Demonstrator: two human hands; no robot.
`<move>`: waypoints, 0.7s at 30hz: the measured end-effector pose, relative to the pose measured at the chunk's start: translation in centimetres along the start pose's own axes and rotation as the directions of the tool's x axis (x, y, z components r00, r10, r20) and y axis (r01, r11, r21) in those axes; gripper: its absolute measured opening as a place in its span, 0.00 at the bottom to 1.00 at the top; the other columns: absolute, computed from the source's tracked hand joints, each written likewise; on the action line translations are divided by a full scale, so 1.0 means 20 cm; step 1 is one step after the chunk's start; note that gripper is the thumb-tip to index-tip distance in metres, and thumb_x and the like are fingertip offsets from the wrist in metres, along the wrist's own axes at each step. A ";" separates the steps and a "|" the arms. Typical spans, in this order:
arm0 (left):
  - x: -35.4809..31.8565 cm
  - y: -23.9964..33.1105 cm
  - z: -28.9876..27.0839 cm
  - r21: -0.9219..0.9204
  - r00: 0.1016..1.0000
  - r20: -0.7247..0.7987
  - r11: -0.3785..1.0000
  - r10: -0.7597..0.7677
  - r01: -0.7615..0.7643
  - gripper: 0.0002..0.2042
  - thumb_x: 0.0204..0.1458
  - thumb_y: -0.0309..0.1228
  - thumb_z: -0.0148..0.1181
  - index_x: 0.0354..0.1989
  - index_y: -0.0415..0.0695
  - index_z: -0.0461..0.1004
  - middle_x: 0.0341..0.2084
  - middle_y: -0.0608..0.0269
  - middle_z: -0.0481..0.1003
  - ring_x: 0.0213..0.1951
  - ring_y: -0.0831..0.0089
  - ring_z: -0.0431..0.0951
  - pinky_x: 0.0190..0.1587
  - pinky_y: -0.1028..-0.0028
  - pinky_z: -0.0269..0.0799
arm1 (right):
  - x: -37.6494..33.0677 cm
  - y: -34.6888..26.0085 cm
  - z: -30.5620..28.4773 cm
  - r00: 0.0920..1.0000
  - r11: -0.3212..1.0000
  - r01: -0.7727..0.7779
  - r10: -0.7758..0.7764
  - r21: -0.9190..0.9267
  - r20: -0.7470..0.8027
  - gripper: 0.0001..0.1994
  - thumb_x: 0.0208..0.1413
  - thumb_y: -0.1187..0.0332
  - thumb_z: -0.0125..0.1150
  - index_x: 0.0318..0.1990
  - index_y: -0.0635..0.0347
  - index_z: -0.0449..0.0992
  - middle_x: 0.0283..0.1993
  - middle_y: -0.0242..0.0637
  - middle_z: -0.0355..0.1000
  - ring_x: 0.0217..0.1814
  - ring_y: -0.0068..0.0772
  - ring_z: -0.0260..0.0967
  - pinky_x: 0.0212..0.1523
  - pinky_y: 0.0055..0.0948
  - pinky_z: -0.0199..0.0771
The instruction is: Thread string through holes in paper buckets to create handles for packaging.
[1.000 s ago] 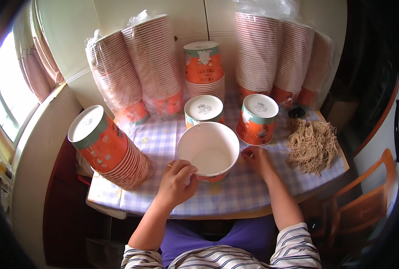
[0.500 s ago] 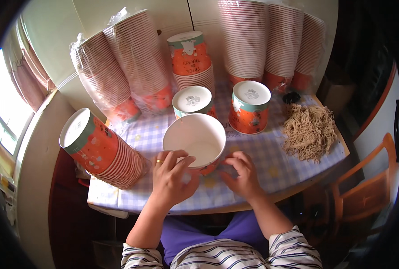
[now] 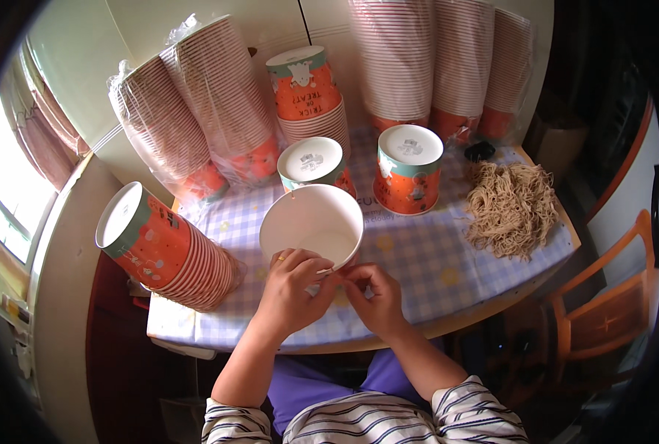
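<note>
An open paper bucket [image 3: 313, 211], white inside, stands at the table's front with its mouth tilted toward me. At its near right rim my left hand [image 3: 294, 290] is closed, thumb and fingers pinched together, a ring on one finger. A thin pale bit shows at those fingertips; I cannot tell whether it is string or rim. My right hand [image 3: 374, 296] is closed too, its fingertips meeting the left ones. What they pinch is hidden. A tiny brown bit sits on the bucket's far rim. To the right lies a tangled heap of beige string [image 3: 513, 209].
Two upside-down orange and green buckets, one at the right [image 3: 409, 170] and one behind the open bucket [image 3: 313, 159], stand nearby. A nested stack [image 3: 170, 248] leans at the left. Plastic-wrapped stacks [image 3: 222, 96] line the wall. A chequered cloth [image 3: 425, 259] covers the table. A wooden chair [image 3: 603, 296] stands at right.
My hands have come together at the bucket's near right rim; the right one moved left and both closed. The whole view has shifted slightly.
</note>
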State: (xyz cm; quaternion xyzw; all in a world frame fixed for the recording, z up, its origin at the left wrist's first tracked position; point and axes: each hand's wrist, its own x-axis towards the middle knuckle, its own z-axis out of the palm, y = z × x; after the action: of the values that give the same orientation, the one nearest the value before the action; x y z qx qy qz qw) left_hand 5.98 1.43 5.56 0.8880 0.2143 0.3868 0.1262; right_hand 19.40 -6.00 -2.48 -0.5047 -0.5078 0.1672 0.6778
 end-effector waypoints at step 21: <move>0.00 -0.02 0.00 0.019 0.998 0.050 0.999 0.040 -0.041 0.06 0.39 0.22 0.62 0.28 0.43 0.75 0.26 0.63 0.76 0.32 0.63 0.76 0.42 0.66 0.67 | 0.01 -0.06 0.04 0.953 0.948 -0.300 0.293 0.107 0.074 0.04 0.56 0.75 0.58 0.37 0.66 0.75 0.29 0.32 0.75 0.31 0.15 0.70 0.32 0.18 0.69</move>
State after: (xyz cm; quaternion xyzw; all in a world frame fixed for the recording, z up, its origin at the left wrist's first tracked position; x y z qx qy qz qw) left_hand 5.74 1.81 5.38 0.9028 0.1971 0.3647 0.1146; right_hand 18.47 -5.97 -1.47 -0.5297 -0.4345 0.3109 0.6587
